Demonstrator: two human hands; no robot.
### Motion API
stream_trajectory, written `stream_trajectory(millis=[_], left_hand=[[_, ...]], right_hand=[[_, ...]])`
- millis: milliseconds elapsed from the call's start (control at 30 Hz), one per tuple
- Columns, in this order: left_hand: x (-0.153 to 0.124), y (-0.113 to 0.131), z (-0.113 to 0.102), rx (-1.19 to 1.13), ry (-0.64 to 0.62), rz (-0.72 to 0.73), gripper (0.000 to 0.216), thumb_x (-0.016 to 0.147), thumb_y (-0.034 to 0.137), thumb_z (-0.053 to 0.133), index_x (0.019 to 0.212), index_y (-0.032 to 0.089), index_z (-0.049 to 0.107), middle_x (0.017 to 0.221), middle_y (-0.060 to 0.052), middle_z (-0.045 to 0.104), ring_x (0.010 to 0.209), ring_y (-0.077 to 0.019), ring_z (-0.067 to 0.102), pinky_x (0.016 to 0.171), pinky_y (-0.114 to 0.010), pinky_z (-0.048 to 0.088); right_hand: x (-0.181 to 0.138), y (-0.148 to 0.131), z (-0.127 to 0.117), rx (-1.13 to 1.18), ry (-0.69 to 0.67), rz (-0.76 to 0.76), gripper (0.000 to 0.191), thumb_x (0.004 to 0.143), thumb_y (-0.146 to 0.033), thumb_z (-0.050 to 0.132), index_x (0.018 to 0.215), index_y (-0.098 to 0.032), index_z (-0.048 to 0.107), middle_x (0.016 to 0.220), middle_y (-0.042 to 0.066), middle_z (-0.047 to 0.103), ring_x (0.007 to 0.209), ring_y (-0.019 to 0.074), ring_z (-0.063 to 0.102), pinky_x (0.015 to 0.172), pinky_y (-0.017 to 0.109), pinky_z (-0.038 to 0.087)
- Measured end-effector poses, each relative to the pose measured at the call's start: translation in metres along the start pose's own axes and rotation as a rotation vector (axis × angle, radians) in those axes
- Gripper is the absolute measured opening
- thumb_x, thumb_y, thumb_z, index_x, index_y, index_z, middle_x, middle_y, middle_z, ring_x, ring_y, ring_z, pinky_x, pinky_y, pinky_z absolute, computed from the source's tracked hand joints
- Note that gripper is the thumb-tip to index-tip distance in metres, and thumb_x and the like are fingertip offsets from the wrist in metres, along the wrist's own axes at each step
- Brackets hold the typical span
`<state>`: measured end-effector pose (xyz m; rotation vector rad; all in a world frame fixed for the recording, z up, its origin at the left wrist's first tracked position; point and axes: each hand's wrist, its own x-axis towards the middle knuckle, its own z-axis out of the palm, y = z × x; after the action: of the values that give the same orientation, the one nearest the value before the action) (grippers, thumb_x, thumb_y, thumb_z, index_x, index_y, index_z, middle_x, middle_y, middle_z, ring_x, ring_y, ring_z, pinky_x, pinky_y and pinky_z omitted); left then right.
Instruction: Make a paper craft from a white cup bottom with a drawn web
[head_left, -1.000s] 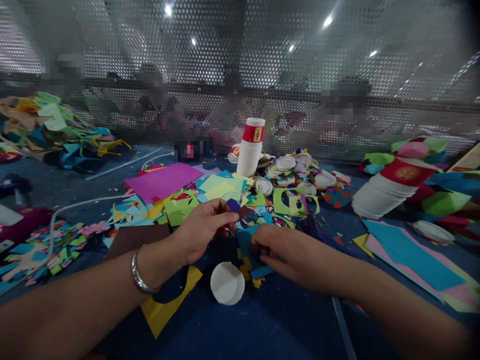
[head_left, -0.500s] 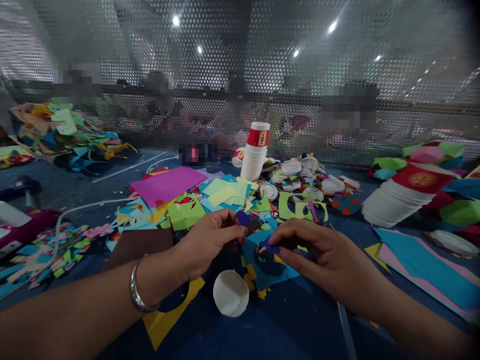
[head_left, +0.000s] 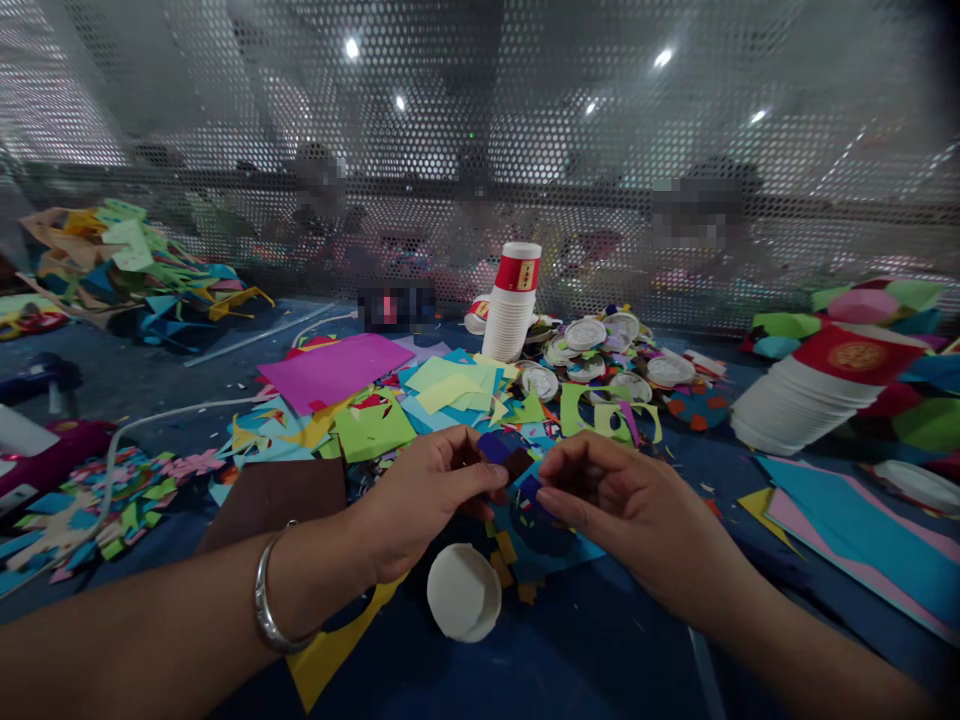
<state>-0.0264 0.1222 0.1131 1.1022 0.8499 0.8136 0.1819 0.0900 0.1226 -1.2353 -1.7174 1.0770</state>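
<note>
My left hand [head_left: 427,495], with a silver bangle on its wrist, pinches a small dark blue and brown paper piece [head_left: 495,449] between thumb and fingers. Close by on the right, my right hand [head_left: 637,505] has its thumb and forefinger pressed on another small dark blue paper piece [head_left: 530,490]. The two pieces are near each other, and I cannot tell whether they touch. Beneath the hands lies a blue paper sheet [head_left: 581,552] with scraps on it. A round white paper piece, like a cut cup bottom [head_left: 463,595], rests on the table in front.
A tall stack of paper cups [head_left: 510,310] stands at the back; another stack [head_left: 817,390] leans at right. Round decorated discs [head_left: 592,350] are heaped between them. Magenta paper [head_left: 337,370], brown paper [head_left: 281,495] and a white cable [head_left: 114,455] lie left. A perforated metal screen [head_left: 420,130] rises behind.
My left hand has shifted slightly right, bringing its paper piece nearer the right hand. The right hand's fingers have closed in a little around the small blue piece.
</note>
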Motion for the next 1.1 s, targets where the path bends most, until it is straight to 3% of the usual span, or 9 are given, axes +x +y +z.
stream_trajectory(millis=[467, 1100], left_hand=[[-0.0040, -0.0017, 0.0027, -0.029, -0.062, -0.008, 0.022, 0.079, 0.025, 0.076, 0.091, 0.015, 0.060, 0.087, -0.002, 0.066, 0.075, -0.0133, 0.063, 0.078, -0.032, 0.051], [-0.0050, -0.0017, 0.0050, -0.081, -0.083, -0.019, 0.022, 0.082, 0.026, 0.076, 0.094, 0.015, 0.062, 0.087, -0.001, 0.066, 0.077, -0.0127, 0.063, 0.080, -0.031, 0.049]], right_hand=[[0.0005, 0.0004, 0.0050, 0.022, -0.018, 0.012, 0.016, 0.092, -0.036, 0.069, 0.091, -0.023, 0.059, 0.082, -0.003, 0.060, 0.075, 0.0125, 0.058, 0.067, 0.023, 0.046], [-0.0014, -0.0055, 0.0059, 0.036, -0.006, -0.019, 0.010, 0.093, -0.030, 0.067, 0.094, -0.025, 0.059, 0.084, -0.003, 0.061, 0.076, 0.0131, 0.060, 0.067, 0.023, 0.048]])
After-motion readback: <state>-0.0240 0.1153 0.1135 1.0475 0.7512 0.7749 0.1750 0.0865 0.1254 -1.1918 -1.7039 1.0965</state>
